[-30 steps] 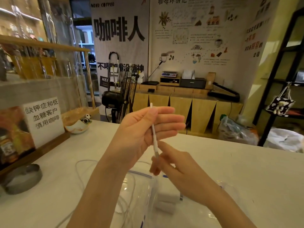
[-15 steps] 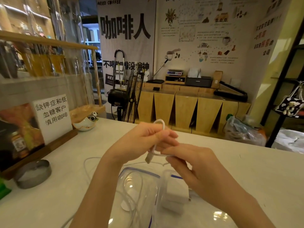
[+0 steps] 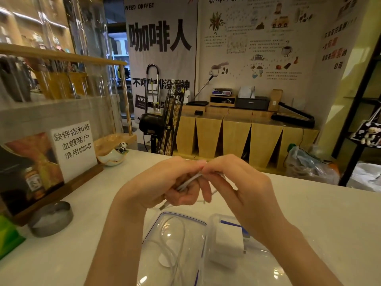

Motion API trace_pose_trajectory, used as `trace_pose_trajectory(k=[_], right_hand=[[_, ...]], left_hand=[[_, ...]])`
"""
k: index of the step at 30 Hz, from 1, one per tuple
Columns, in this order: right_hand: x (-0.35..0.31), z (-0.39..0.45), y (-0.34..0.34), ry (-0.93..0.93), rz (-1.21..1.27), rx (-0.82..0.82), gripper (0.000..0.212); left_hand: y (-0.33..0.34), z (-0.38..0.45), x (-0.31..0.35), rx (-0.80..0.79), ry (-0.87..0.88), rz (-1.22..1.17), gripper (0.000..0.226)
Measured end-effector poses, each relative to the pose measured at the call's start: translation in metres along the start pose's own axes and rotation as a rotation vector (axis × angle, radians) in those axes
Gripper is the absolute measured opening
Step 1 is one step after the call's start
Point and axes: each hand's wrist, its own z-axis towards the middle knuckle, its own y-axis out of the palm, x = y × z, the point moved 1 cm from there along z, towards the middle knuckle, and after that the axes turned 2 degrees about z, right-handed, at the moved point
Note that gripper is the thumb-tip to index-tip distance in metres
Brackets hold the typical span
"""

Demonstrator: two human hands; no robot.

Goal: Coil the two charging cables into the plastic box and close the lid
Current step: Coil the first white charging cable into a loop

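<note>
Above the white counter (image 3: 309, 213), my left hand (image 3: 162, 184) and my right hand (image 3: 233, 182) meet fingertip to fingertip. Both pinch a thin white charging cable (image 3: 188, 181) that is folded into short strands between them; its plug end pokes out below my left palm. Beneath my hands lies a clear plastic lid (image 3: 175, 242) with a blue seal, with loose loops of white cable (image 3: 177, 254) seen through it. To its right stands the clear plastic box (image 3: 266, 263) with white charger blocks (image 3: 226, 244) inside. My right forearm hides part of the box.
A round metal tin (image 3: 51, 217) and a wooden stand with a printed sign (image 3: 72, 145) sit at the left. A small panda bowl (image 3: 112, 156) rests behind them. A green object (image 3: 8, 236) pokes in at the far left edge.
My hands dropped lower and closed together. The cable, held straight and upright a second ago, was bent into a loop and is now folded into a short bundle between both hands.
</note>
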Motion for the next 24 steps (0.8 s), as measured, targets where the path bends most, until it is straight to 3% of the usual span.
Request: trace_pose_trajectory(k=[7, 10, 14, 17, 20, 22, 24], right_hand=[[-0.005, 0.010, 0.019, -0.039, -0.064, 0.104, 0.034], [-0.007, 0.015, 0.024, 0.003, -0.047, 0.123, 0.031], [-0.015, 0.018, 0.036, 0.325, 0.341, -0.002, 0.023], [-0.024, 0.016, 0.050, 0.430, 0.613, -0.111, 0.025], [-0.032, 0.016, 0.060, 0.464, 0.655, -0.071, 0.022], [-0.035, 0.016, 0.067, 0.468, 0.676, -0.044, 0.023], [-0.036, 0.015, 0.073, 0.468, 0.685, -0.046, 0.024]], left_hand=[[-0.007, -0.029, 0.005, -0.105, -0.017, -0.018, 0.040], [-0.006, -0.040, 0.005, -0.079, 0.031, -0.083, 0.039], [-0.007, -0.058, 0.008, 0.061, 0.146, -0.165, 0.039], [-0.004, -0.066, 0.015, 0.123, 0.161, -0.199, 0.041], [-0.001, -0.074, 0.023, 0.061, 0.242, -0.352, 0.034], [0.001, -0.078, 0.029, -0.088, 0.369, -0.565, 0.031], [0.003, -0.077, 0.034, -0.109, 0.516, -0.806, 0.030]])
